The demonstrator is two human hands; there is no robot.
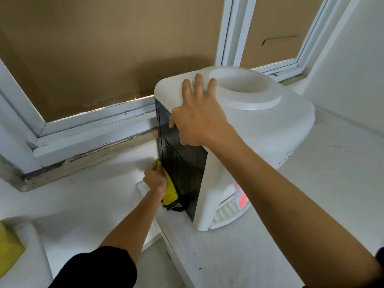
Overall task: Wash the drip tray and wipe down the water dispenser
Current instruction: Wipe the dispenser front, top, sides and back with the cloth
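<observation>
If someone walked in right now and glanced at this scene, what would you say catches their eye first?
Probably the white water dispenser on the counter by the window, with the right hand spread flat on its top to steady it. Next, the bright yellow cloth that the left hand presses low against the dispenser's black vented side panel. The red taps glow at the front, lower right.

Head camera looks steeply down, close above the counter (pixel 311 183).

White counter (pixel 311 204), scuffed, dark specks. Water dispenser (pixel 259 142) stands on it at far middle. Left, a lower white surface (pixel 93 194) holds a white tray (pixel 149 235).
</observation>
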